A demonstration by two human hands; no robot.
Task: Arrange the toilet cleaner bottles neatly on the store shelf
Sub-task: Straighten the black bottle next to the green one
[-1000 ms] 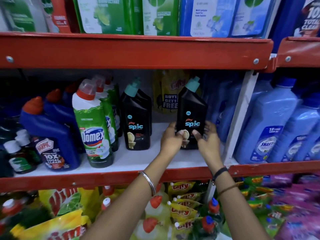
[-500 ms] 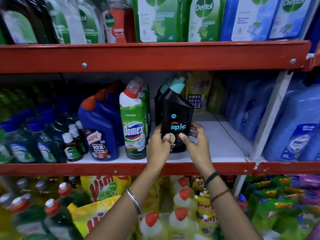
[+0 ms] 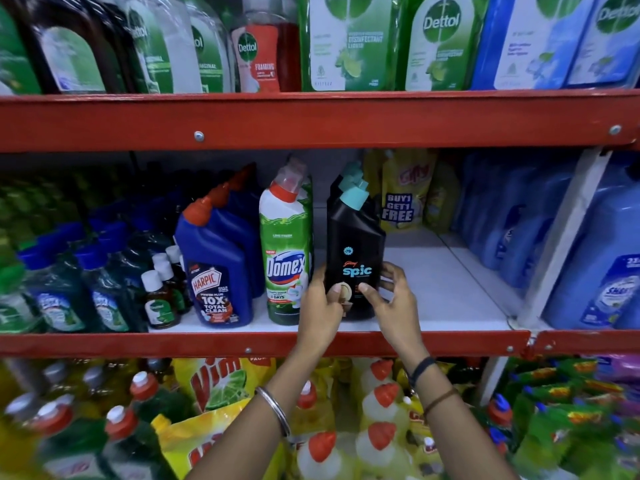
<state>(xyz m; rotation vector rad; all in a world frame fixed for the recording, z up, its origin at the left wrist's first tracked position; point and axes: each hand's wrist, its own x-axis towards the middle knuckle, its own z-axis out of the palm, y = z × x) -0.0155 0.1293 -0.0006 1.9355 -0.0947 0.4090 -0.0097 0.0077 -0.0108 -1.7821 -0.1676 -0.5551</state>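
Note:
A black Spic toilet cleaner bottle [image 3: 355, 251] with a teal cap stands upright at the front of the middle shelf [image 3: 446, 296]. My left hand [image 3: 320, 311] grips its lower left side and my right hand [image 3: 393, 306] its lower right side. More black Spic bottles line up behind it, mostly hidden. Right beside it on the left stands a green Domex bottle [image 3: 285, 247], with others behind. Left of that is a row of blue Harpic bottles [image 3: 216, 268] with orange caps.
Small brown bottles [image 3: 159, 299] and dark green bottles [image 3: 59, 299] fill the shelf's left. Yellow pouches [image 3: 401, 195] sit at the back; blue bottles [image 3: 512, 230] stand at the right. The shelf's red front lip [image 3: 242, 342] runs below my hands. Dettol packs stand above, dish-wash bottles below.
The black Spic bottle in both hands has shifted left along the shelf and now stands in front of the other Spic bottles, beside the Domex. The camera panned left.

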